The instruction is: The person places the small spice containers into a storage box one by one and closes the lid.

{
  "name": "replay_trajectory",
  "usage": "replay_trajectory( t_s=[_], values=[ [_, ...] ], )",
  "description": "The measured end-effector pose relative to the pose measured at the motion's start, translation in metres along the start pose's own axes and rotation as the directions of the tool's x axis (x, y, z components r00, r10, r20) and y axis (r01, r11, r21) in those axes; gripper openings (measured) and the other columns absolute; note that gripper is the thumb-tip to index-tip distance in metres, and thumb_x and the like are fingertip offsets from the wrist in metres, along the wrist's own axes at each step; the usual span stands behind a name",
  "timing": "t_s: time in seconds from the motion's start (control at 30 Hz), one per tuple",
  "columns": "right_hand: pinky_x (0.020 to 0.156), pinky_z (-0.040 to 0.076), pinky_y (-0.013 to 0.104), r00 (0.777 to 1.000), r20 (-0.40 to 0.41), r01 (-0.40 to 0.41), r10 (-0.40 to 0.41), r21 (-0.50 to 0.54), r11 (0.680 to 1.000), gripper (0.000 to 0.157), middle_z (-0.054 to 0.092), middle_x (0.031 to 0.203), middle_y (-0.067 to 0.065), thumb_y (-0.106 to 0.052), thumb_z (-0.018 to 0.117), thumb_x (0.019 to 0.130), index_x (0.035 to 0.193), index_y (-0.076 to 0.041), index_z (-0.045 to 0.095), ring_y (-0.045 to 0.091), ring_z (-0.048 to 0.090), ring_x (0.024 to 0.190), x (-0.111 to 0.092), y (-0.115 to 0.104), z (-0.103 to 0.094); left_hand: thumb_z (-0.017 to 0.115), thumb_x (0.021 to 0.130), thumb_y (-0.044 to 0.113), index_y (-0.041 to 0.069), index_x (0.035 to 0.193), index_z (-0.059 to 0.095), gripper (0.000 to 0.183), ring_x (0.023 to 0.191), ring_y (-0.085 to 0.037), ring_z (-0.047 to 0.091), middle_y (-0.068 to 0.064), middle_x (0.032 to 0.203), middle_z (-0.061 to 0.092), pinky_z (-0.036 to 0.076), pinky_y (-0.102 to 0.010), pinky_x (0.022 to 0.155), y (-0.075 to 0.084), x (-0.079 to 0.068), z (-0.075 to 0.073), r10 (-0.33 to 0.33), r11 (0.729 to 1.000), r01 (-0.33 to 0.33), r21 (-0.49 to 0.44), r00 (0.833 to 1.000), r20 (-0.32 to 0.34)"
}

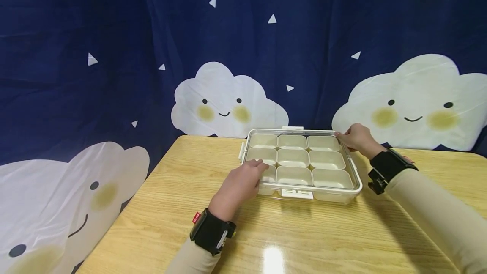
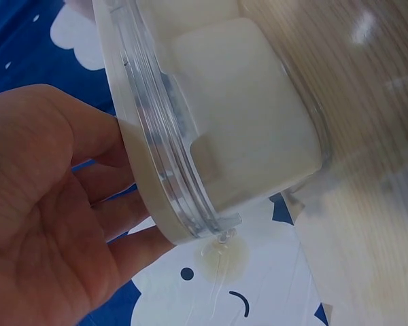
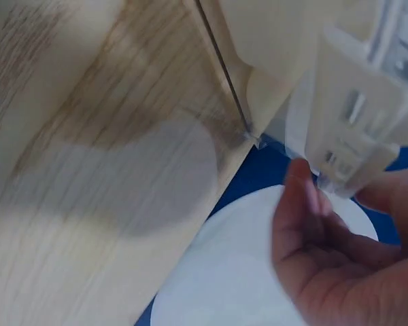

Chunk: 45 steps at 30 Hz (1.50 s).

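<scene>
A clear-lidded storage box (image 1: 293, 158) with several cream compartments sits on the wooden table. My left hand (image 1: 241, 183) reaches over its front-left corner, fingertips resting on the lid. In the left wrist view, the extended fingers (image 2: 122, 214) touch the pale rim of the lid (image 2: 146, 176). At the back-right corner, my right hand (image 1: 357, 140) grips the box edge, thumb on top. The right wrist view shows curled fingers (image 3: 306, 210) and thumb close around the end of a white side latch (image 3: 353, 115). Whether that latch is fastened, I cannot tell.
The wooden table (image 1: 182, 206) extends around the box. A dark blue curtain (image 1: 243, 33) with smiling clouds hangs right behind it and along the left side. Another white latch (image 1: 296, 193) is on the box's front side.
</scene>
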State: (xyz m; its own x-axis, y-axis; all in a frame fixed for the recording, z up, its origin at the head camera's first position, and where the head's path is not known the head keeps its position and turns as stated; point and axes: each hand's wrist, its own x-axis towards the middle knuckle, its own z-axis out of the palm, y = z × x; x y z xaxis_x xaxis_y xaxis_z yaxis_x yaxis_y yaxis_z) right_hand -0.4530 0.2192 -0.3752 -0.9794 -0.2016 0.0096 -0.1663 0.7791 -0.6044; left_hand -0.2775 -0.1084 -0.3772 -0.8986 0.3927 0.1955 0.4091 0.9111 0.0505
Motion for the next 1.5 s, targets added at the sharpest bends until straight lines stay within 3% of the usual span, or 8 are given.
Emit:
replay_trajectory(
  t_s=[0.17, 0.37, 0.67, 0.8, 0.9, 1.03, 1.3, 1.5],
  values=[
    [0.051, 0.045, 0.025, 0.976, 0.206, -0.081, 0.071, 0.039, 0.996, 0.045, 0.044, 0.059, 0.002, -0.030, 0.036, 0.108, 0.076, -0.001, 0.046, 0.010, 0.045, 0.048, 0.001, 0.007, -0.002, 0.068, 0.089, -0.003, 0.010, 0.132, 0.065, 0.045, 0.128, -0.026, 0.059, -0.011, 0.138, 0.062, 0.059, -0.039, 0.086, 0.002, 0.001, 0.000, 0.011, 1.000, -0.011, 0.002, 1.000, -0.007],
    [0.048, 0.031, 0.023, 0.980, 0.200, -0.027, 0.016, 0.053, 0.998, 0.046, 0.035, 0.055, -0.004, -0.028, 0.029, 0.109, 0.069, -0.009, 0.042, 0.007, 0.032, 0.045, 0.001, 0.016, -0.002, 0.068, 0.089, -0.003, 0.009, 0.131, 0.065, 0.044, 0.127, -0.028, 0.060, -0.013, 0.137, 0.063, 0.058, -0.040, 0.087, 0.004, 0.003, 0.002, 0.027, 1.000, -0.027, 0.006, 0.999, -0.025],
    [0.063, 0.047, 0.024, 0.943, 0.331, -0.148, 0.029, 0.341, 0.928, 0.046, 0.050, 0.066, -0.008, -0.033, 0.029, 0.111, 0.095, 0.000, 0.056, 0.006, 0.050, 0.062, -0.013, 0.028, -0.013, 0.065, 0.090, -0.002, 0.007, 0.130, 0.065, 0.041, 0.116, -0.025, 0.065, -0.011, 0.131, 0.067, 0.059, -0.037, 0.081, 0.001, 0.005, -0.001, 0.024, 0.998, -0.029, -0.065, 0.998, -0.062],
    [0.074, 0.054, 0.027, 0.946, 0.325, -0.083, -0.020, 0.300, 0.950, 0.047, 0.062, 0.091, 0.004, -0.027, 0.038, 0.110, 0.129, 0.015, 0.045, 0.009, 0.057, 0.079, -0.033, 0.024, -0.016, 0.062, 0.092, -0.002, 0.001, 0.124, 0.066, 0.033, 0.107, -0.029, 0.068, -0.014, 0.121, 0.070, 0.058, -0.040, 0.082, -0.015, 0.006, -0.005, -0.078, 0.981, 0.039, -0.191, 0.977, -0.199],
    [0.079, 0.058, 0.037, 0.954, 0.288, 0.018, -0.080, 0.210, 0.977, 0.054, 0.064, 0.110, 0.026, -0.025, 0.043, 0.109, 0.139, 0.020, 0.036, 0.022, 0.064, 0.093, -0.052, 0.015, -0.012, 0.062, 0.095, 0.000, -0.005, 0.120, 0.067, 0.026, 0.111, -0.035, 0.067, -0.020, 0.117, 0.070, 0.055, -0.045, 0.092, -0.032, 0.008, -0.006, -0.223, 0.947, 0.141, -0.288, 0.934, -0.278],
    [0.077, 0.060, 0.047, 0.966, 0.232, 0.095, -0.117, 0.101, 0.990, 0.058, 0.061, 0.117, 0.039, -0.022, 0.047, 0.108, 0.142, 0.023, 0.031, 0.036, 0.068, 0.098, -0.076, 0.007, -0.004, 0.063, 0.098, 0.009, -0.010, 0.121, 0.066, 0.030, 0.106, -0.037, 0.069, -0.025, 0.113, 0.071, 0.056, -0.045, 0.089, -0.054, 0.011, 0.002, -0.415, 0.827, 0.282, -0.486, 0.890, -0.189],
    [0.069, 0.061, 0.043, 0.972, 0.187, 0.125, -0.144, 0.110, 0.986, 0.056, 0.064, 0.110, 0.036, -0.019, 0.051, 0.107, 0.142, 0.022, 0.034, 0.034, 0.070, 0.090, -0.101, 0.004, 0.007, 0.066, 0.099, 0.015, -0.009, 0.119, 0.068, 0.031, 0.082, -0.020, 0.070, -0.017, 0.096, 0.071, 0.059, -0.033, 0.077, -0.069, 0.017, 0.020, -0.603, 0.402, 0.436, -0.805, 0.788, 0.125],
    [0.064, 0.060, 0.040, 0.981, 0.131, 0.130, -0.143, 0.104, 0.986, 0.056, 0.064, 0.110, 0.038, -0.018, 0.052, 0.107, 0.141, 0.024, 0.034, 0.026, 0.070, 0.078, -0.108, 0.006, 0.009, 0.063, 0.101, 0.011, -0.010, 0.124, 0.065, 0.032, 0.079, -0.013, 0.066, -0.020, 0.103, 0.070, 0.058, -0.029, 0.078, -0.068, 0.017, 0.024, -0.626, 0.226, 0.456, -0.861, 0.745, 0.230]
  ],
)
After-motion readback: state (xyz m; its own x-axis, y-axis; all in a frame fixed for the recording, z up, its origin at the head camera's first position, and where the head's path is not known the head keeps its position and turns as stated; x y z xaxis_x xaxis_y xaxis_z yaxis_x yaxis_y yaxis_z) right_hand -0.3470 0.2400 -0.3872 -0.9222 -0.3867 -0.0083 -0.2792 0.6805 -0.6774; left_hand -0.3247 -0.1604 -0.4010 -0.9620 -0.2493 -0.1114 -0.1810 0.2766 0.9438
